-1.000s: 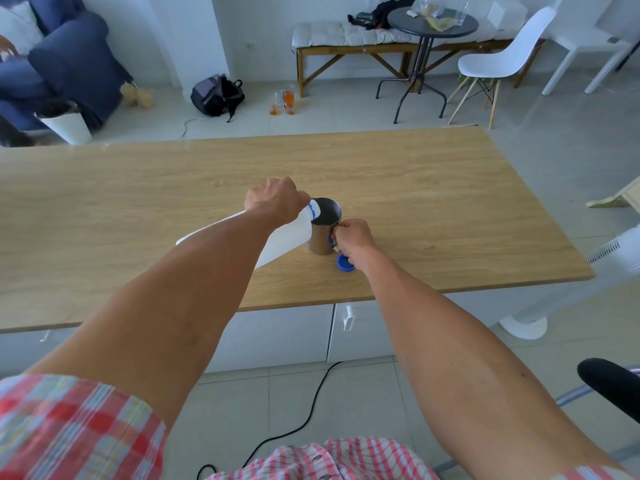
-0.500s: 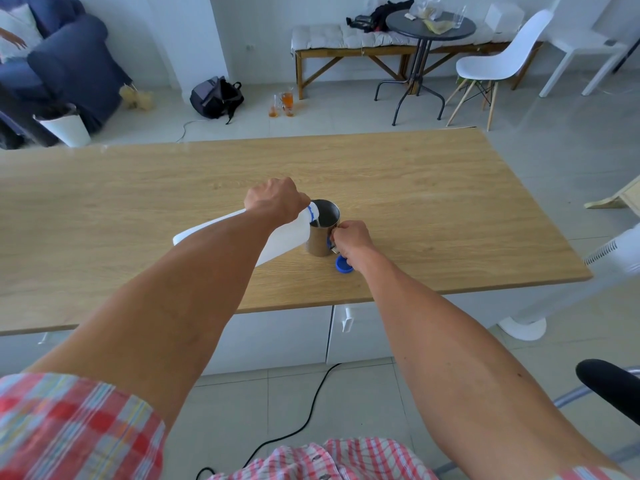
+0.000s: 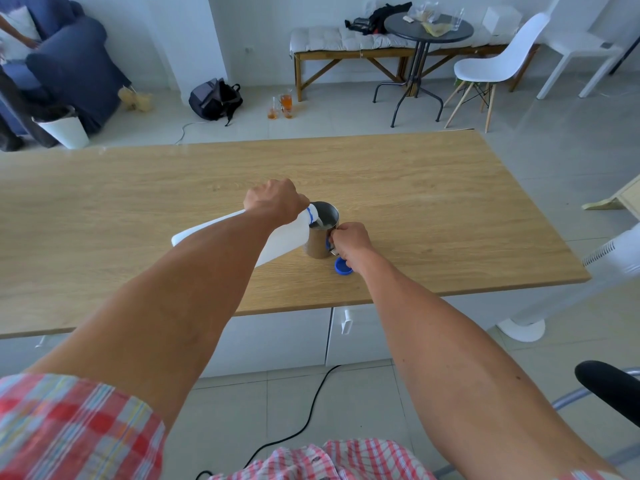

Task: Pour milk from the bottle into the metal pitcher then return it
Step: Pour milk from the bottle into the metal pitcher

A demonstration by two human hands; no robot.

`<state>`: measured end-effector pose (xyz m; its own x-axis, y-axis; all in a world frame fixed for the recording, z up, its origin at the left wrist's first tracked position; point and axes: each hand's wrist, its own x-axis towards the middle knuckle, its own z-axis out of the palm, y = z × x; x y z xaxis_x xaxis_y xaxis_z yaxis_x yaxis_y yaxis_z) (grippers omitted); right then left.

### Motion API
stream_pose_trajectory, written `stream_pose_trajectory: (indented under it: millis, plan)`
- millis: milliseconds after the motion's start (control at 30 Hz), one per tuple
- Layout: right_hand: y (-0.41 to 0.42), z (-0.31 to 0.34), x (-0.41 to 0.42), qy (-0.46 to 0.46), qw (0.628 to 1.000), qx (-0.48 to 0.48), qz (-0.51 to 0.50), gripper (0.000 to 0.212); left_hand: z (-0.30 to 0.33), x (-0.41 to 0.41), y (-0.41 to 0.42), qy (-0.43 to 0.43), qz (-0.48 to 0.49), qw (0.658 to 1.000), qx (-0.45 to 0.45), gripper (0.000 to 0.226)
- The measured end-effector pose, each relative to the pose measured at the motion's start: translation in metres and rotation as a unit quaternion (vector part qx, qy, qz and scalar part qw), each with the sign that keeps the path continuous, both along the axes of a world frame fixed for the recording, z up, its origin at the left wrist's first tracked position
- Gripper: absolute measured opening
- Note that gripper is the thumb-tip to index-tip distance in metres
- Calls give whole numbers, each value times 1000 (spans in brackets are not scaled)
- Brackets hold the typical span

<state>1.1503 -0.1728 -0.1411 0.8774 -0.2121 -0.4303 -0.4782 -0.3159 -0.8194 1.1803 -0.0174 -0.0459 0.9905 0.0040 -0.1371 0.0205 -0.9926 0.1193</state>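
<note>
My left hand (image 3: 275,200) grips the neck end of a white plastic milk bottle (image 3: 284,240), tipped almost flat with its blue-ringed mouth over the rim of the metal pitcher (image 3: 320,242). White milk shows inside the pitcher below the mouth. The pitcher stands upright on the wooden table (image 3: 433,202), and my right hand (image 3: 349,242) is closed on its handle. The bottle's blue cap (image 3: 343,266) lies on the table just in front of the pitcher, beside my right wrist. My left forearm hides much of the bottle's body.
The table's front edge runs just below my hands, with white drawers (image 3: 277,341) under it. A white fan (image 3: 554,299) stands at the right corner and a black chair part (image 3: 609,386) at lower right. A cable (image 3: 304,410) lies on the floor.
The bottle has stayed tipped over the pitcher and milk now shows inside it. Both hands hold nearly the same places.
</note>
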Motion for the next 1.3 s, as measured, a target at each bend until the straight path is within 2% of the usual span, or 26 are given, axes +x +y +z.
stream_pose_trajectory:
  millis: [1300]
  plan:
    - [-1, 3, 0, 9, 1000, 0, 5, 17, 4, 0, 0, 9, 5, 1000, -4, 29]
